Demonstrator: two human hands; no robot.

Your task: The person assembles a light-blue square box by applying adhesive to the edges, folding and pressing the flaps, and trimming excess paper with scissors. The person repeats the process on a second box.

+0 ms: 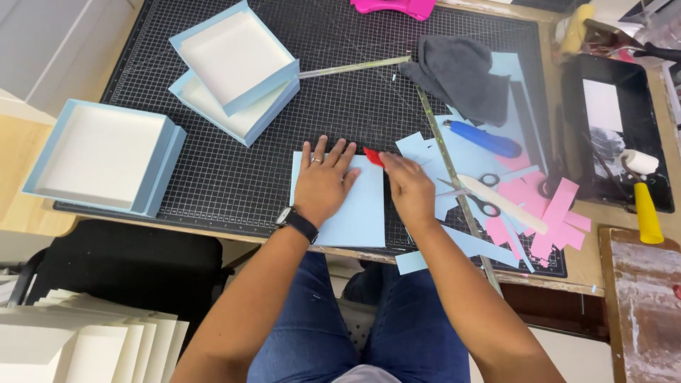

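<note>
Your light blue card [355,213] lies at the near edge of the black cutting mat [234,177], its lower edge just over the mat's front border. Your left hand [324,181] presses flat on it, fingers spread — nothing gripped. Your right hand [408,186] sits just beside, at the card's upper right corner, fingertips pinched on a small red tool [373,156] that touches the card there.

To the right, a long metal ruler [457,191] runs diagonally across blue and pink paper scraps [546,213], with scissors [486,195] and a blue knife [484,138] among them. Toward the mat's far left corner two light blue box trays [237,67] are stacked — a third [103,156] sits at its left edge.
</note>
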